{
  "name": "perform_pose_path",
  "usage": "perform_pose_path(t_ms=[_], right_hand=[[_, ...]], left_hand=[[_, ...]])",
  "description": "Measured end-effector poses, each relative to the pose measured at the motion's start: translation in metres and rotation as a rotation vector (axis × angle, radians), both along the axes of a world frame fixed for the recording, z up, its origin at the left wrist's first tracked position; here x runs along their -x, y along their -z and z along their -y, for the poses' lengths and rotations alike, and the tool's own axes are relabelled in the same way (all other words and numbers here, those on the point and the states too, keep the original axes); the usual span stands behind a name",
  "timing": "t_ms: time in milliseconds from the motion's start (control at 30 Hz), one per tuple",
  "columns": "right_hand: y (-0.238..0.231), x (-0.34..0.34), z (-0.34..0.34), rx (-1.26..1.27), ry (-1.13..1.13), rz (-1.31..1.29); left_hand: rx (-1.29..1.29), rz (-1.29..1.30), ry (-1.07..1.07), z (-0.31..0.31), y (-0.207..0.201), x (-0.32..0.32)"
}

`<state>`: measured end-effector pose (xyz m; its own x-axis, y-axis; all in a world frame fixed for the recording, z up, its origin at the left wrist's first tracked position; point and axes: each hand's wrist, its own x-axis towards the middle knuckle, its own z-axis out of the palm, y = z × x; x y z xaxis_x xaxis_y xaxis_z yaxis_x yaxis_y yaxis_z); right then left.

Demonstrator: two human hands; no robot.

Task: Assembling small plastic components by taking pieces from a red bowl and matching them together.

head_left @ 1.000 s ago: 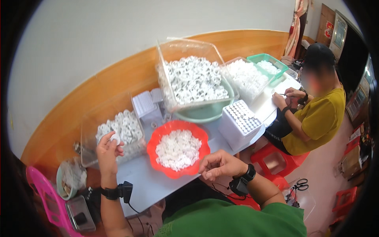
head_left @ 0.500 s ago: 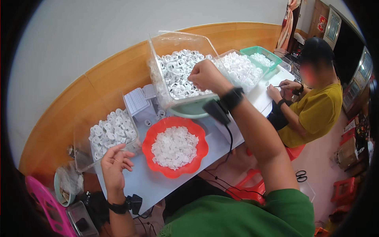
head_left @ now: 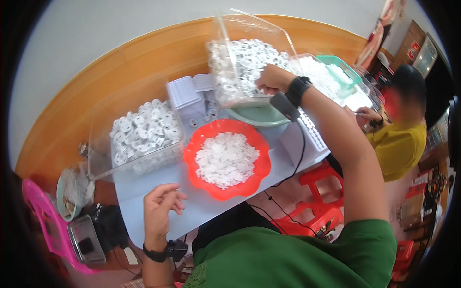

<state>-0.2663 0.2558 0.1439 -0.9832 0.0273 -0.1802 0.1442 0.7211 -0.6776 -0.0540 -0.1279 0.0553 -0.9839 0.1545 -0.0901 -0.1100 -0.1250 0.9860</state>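
Observation:
My right hand (head_left: 275,79) reaches over a tall clear plastic bin (head_left: 234,53) full of small white ring-shaped parts (head_left: 254,55). Its fingers are curled down and closed at the parts; what lies between them is hidden. Near the front edge of the table, my left hand (head_left: 162,207) hovers with loosely bent fingers and nothing in it. Just beyond it to the right sits a red scalloped bowl (head_left: 193,163) heaped with small translucent white pieces (head_left: 225,161). A second clear bin (head_left: 144,163) at the left holds more white parts (head_left: 144,127).
White stacked trays (head_left: 185,93) stand between the bins. A pale green basin (head_left: 259,116) is under the tall bin. A green basket (head_left: 343,67) is at the far right. A person in yellow (head_left: 401,144) works there. Red stools (head_left: 307,216) and cables lie below the table.
My view has shifted, so the table contents sit differently in it. My right hand has lowered onto the parts in the tall bin. My left hand has come away from the left bin.

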Motion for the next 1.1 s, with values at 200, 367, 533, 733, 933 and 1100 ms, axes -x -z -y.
perform_pose_path(t_ms=[200,367,533,733,933,1100], right_hand=[[-0.002,0.003,0.005,-0.138,-0.010,0.018],[-0.010,0.004,-0.005,-0.213,-0.016,-0.123],[-0.038,-0.029,-0.007,-0.215,0.075,-0.651],[-0.058,-0.145,0.053,0.160,-0.073,-0.663],[-0.008,-0.224,0.088,-0.292,-0.688,-1.327],[0.026,-0.251,0.099,-0.395,-0.777,-1.472]], left_hand=[[-0.054,0.063,0.072,-0.005,0.004,-0.005],[-0.075,0.025,0.108,-0.008,0.004,-0.008],[-0.058,0.040,0.109,-0.012,0.004,-0.014],[-0.152,0.045,0.228,-0.034,-0.007,-0.017],[-0.561,0.179,0.464,-0.070,-0.015,-0.020],[-0.682,0.102,0.508,-0.084,-0.012,-0.031]])
